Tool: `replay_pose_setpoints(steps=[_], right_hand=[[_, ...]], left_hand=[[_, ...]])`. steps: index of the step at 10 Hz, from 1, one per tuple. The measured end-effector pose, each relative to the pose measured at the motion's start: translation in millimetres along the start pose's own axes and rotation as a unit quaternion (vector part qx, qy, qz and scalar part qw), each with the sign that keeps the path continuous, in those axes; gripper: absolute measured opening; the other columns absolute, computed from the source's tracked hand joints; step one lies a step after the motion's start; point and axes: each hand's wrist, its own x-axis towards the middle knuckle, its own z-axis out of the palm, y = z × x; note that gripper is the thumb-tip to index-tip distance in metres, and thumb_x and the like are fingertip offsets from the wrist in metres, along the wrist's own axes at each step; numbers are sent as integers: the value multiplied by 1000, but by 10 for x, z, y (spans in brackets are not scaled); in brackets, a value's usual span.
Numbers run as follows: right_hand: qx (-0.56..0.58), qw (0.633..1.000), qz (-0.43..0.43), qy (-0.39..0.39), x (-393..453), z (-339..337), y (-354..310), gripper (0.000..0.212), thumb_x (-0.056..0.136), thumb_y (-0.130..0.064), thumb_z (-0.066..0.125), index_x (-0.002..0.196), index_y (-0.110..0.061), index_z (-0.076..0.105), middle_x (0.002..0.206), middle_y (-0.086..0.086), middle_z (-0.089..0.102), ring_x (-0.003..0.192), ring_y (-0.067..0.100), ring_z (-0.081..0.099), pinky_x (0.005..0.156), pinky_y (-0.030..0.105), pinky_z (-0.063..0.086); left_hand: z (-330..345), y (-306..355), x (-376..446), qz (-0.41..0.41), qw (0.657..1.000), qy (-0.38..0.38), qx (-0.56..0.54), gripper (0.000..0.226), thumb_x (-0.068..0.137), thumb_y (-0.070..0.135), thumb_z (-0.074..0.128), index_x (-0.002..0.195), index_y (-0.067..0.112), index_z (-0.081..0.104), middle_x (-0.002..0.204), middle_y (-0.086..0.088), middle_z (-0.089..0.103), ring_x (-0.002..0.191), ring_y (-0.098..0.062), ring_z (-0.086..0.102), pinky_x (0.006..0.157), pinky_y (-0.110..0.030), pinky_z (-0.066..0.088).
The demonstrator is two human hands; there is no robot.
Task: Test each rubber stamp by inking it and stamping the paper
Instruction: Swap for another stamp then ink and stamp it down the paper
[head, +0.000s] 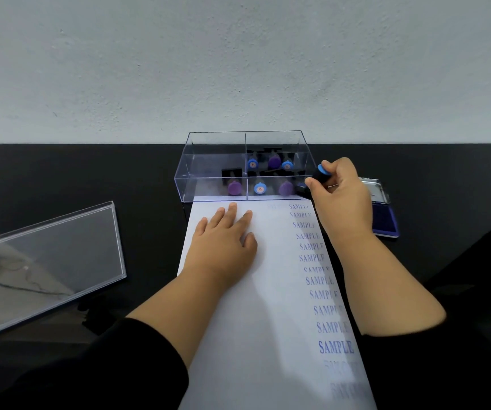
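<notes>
A white paper sheet (270, 315) lies on the black table with a column of blue "SAMPLE" prints down its right side. My left hand (223, 241) presses flat on the paper with straight fingers. My right hand (341, 190) grips a black rubber stamp with a blue cap (321, 173), tilted, at the paper's top right corner beside the clear box. A clear divided box (208, 161) behind the paper holds several stamps with purple and blue caps. The blue ink pad (386, 217) lies open to the right, partly hidden by my right hand.
A clear plastic lid (46, 261) lies on the table at the left. A grey wall rises right behind the box. The black tabletop (75, 173) stretches left of the box.
</notes>
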Motion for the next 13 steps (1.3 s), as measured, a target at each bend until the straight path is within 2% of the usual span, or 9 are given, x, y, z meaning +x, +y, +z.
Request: replay_pose_setpoints(steps=[4,6,7,8,9,13], right_hand=[[-9,1000,5,-9,-10,-33,-12,20,89,-24,61,107,-24,52,71,-14,51,73,11,53,62,23,37],[-50,999,11,-4,6,-278,17,20,90,-23,60,108,-24,52,69,-11,51,72,16,53,64,26,39],[-86,996,28,14,-2,-426,74,21,90,-22,59,110,-23,52,76,-11,51,79,16,54,65,27,39],[-129,990,45,22,-25,-503,117,22,91,-23,58,112,-23,51,91,-5,54,86,16,55,67,30,43],[-159,986,52,21,-60,-529,152,21,92,-23,57,112,-24,51,96,-1,56,88,18,55,68,30,42],[-213,975,59,0,-121,-459,125,16,94,-20,52,109,-20,48,88,2,53,76,21,49,55,27,32]], left_hand=[[10,0,1,0,1000,2,0,52,102,36,21,151,35,8,160,6,-5,147,-12,-6,117,-33,-7],[0,7,-15,-4,1000,3,-2,51,102,35,21,151,34,8,160,6,-5,147,-12,-6,117,-33,-7],[1,6,-4,-3,1000,3,0,52,102,35,20,152,34,8,160,6,-5,147,-12,-6,117,-33,-6],[5,-3,8,-2,1000,4,7,52,101,35,20,152,34,8,160,5,-4,147,-12,-6,117,-33,-5],[14,-2,0,-4,1000,9,3,52,101,33,22,151,34,10,160,5,-3,147,-12,-4,117,-33,-5],[14,0,3,0,1000,7,0,52,101,34,21,152,34,9,160,5,-3,147,-13,-5,117,-34,-5]])
